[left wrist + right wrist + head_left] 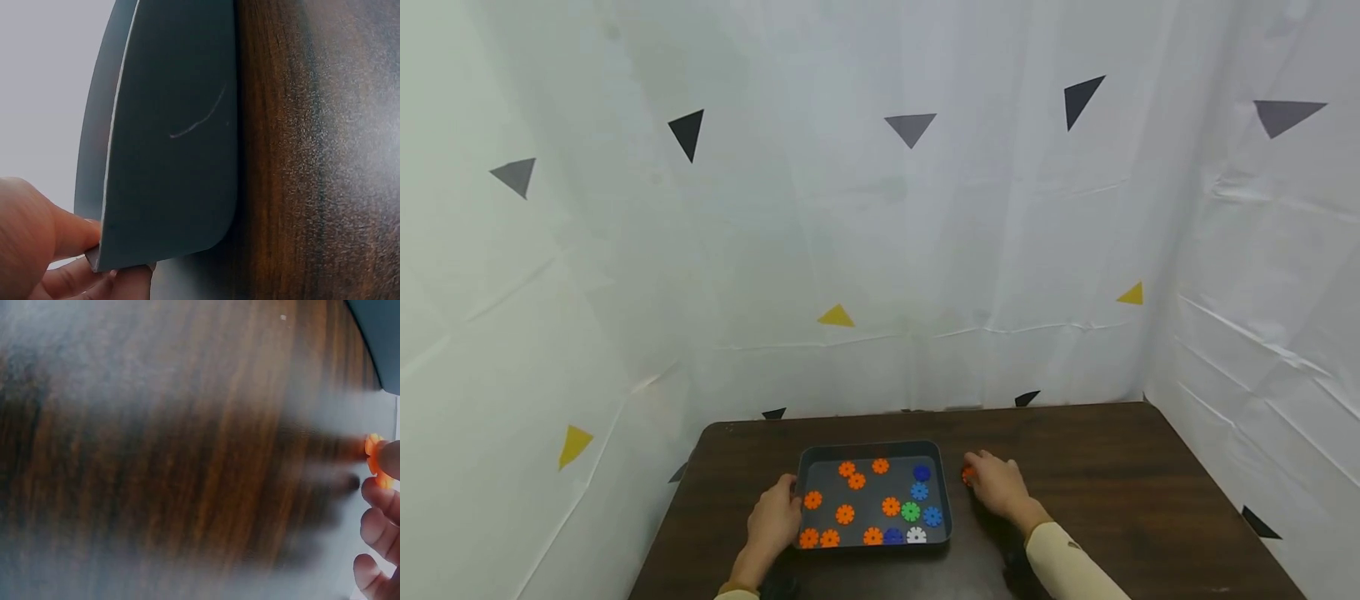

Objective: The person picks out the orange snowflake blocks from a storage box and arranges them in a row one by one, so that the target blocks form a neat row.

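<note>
A dark grey rectangular tray (872,452) lies on the table with flat, notched plastic discs in it. Most are orange (845,514); a few are blue (932,517), one is green (911,512) and one white (916,535). My left hand (773,518) grips the tray's left side, thumb and fingers pinching the rim in the left wrist view. To the right of the tray, my right hand (997,485) pinches an orange notched disc (373,456) between thumb and fingertips, close over the table.
The dark brown wooden table (1097,483) extends to the right of the tray. White sheeting (880,250) with grey, black and yellow triangles hangs behind the table and along both sides.
</note>
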Available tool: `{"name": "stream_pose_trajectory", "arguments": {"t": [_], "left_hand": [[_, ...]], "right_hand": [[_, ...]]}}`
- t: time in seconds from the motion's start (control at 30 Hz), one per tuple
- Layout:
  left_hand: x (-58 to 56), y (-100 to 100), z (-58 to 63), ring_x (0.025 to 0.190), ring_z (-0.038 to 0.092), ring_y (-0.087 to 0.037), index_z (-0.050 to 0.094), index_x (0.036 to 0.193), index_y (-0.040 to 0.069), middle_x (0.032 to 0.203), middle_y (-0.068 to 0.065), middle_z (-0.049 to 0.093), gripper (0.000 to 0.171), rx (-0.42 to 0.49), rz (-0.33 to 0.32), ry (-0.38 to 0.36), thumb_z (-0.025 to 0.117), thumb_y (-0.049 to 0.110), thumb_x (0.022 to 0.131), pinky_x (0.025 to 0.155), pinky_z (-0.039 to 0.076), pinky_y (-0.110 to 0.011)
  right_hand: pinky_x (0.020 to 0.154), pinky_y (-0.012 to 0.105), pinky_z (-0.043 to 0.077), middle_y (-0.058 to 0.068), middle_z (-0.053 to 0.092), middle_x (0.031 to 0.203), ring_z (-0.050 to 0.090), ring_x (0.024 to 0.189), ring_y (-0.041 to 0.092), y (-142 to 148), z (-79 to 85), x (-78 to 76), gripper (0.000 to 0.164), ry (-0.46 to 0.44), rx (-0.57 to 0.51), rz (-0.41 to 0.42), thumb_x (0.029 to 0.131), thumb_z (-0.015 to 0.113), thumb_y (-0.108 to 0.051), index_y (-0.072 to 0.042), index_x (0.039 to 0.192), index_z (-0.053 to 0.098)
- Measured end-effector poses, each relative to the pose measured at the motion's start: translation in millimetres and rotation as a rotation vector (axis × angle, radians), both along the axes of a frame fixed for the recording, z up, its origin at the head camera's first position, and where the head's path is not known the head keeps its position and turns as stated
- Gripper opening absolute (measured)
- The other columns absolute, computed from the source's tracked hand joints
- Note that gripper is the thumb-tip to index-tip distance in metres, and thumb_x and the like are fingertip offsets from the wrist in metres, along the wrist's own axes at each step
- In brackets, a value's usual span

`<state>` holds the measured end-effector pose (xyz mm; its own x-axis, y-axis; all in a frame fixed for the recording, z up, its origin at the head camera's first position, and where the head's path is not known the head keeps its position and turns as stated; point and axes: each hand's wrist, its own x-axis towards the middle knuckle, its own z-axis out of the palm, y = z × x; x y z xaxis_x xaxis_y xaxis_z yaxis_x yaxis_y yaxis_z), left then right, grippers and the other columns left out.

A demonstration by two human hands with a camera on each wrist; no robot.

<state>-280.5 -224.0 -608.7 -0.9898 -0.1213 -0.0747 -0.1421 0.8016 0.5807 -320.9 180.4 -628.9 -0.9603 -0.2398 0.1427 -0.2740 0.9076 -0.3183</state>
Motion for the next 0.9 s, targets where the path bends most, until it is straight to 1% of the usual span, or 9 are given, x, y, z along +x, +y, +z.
{"name": "stream_pose_trajectory", "arguments": {"t": [0.07,0.1,0.23,0.37,0.5,0.6,0.73,0.8,0.9], "left_hand": [[0.5,0.0,-1.0,0.082,0.069,-0.02,0.06,0.141,0.003,0.108,-0.01,0.075,0.039,0.004,0.0,0.004,0.065,0.012,0.104,0.065,0.052,-0.043],[0.7,0.1,-1.6,0.083,0.07,-0.02,0.06,0.141,0.003,0.11,-0.011,0.075,0.039,0.006,-0.001,0.007,0.065,0.012,0.104,0.066,0.052,-0.044],[1.2,0.3,-3.5,0.088,0.072,-0.024,0.06,0.141,0.004,0.114,-0.014,0.076,0.039,0.009,-0.006,0.025,0.065,0.012,0.103,0.069,0.054,-0.048],[1.1,0.2,-3.8,0.09,0.073,-0.025,0.061,0.141,0.004,0.115,-0.014,0.076,0.039,0.003,-0.004,0.03,0.066,0.012,0.103,0.07,0.055,-0.049],[2.6,0.1,-4.0,0.081,0.07,-0.02,0.061,0.141,0.004,0.109,-0.011,0.076,0.038,0.009,-0.009,0.048,0.065,0.012,0.103,0.063,0.053,-0.042],[4.2,0.4,-3.2,0.071,0.065,-0.016,0.06,0.14,0.002,0.102,-0.009,0.074,0.038,0.012,-0.026,0.095,0.065,0.012,0.104,0.057,0.048,-0.037],[7.0,1.2,-1.1,0.067,0.061,-0.015,0.061,0.14,0.001,0.098,-0.009,0.072,0.037,-0.001,-0.023,0.144,0.065,0.011,0.104,0.054,0.045,-0.035],[8.6,2.0,0.0,0.066,0.06,-0.016,0.06,0.14,0.001,0.098,-0.009,0.072,0.037,-0.005,-0.019,0.143,0.065,0.011,0.104,0.054,0.045,-0.036],[11.6,4.6,0.2,0.066,0.06,-0.015,0.06,0.141,0.002,0.099,-0.009,0.072,0.038,0.0,-0.007,0.121,0.064,0.012,0.105,0.054,0.044,-0.035]], "right_hand": [[0.083,0.06,0.049,0.022,0.071,0.121,0.071,0.109,0.04,-0.5,-1.4,-0.2,0.034,0.009,0.012,-0.005,0.093,0.076,-0.01,-0.006,0.127,0.07],[0.082,0.06,0.049,0.022,0.07,0.12,0.071,0.107,0.04,-0.6,-1.6,-0.2,0.034,0.011,0.011,-0.011,0.093,0.076,-0.01,-0.006,0.126,0.07],[0.077,0.056,0.048,0.019,0.068,0.113,0.071,0.097,0.037,0.5,-1.8,0.5,0.03,0.016,0.007,-0.032,0.092,0.078,-0.01,-0.009,0.121,0.071],[0.072,0.052,0.046,0.017,0.066,0.108,0.07,0.089,0.034,2.7,-1.3,2.7,0.026,0.032,0.0,-0.028,0.09,0.078,-0.009,-0.012,0.115,0.071],[0.069,0.046,0.042,0.013,0.065,0.103,0.069,0.086,0.03,3.2,-0.2,3.8,0.018,0.075,-0.049,-0.044,0.094,0.075,-0.008,-0.012,0.112,0.073],[0.068,0.041,0.038,0.01,0.065,0.1,0.068,0.085,0.027,-0.2,2.5,3.8,0.014,0.137,-0.108,-0.059,0.097,0.074,-0.009,-0.011,0.111,0.075],[0.07,0.038,0.038,0.007,0.069,0.097,0.069,0.086,0.026,-12.3,9.8,3.5,0.015,0.213,-0.168,-0.043,0.095,0.077,-0.009,-0.01,0.11,0.076],[0.072,0.039,0.04,0.005,0.072,0.096,0.069,0.088,0.025,-20.9,14.3,4.6,0.015,0.23,-0.19,-0.028,0.094,0.078,-0.01,-0.011,0.109,0.077],[0.076,0.039,0.042,0.003,0.073,0.095,0.068,0.088,0.023,-34.5,21.3,8.2,0.014,0.215,-0.211,0.0,0.095,0.078,-0.013,-0.011,0.109,0.077]]}}
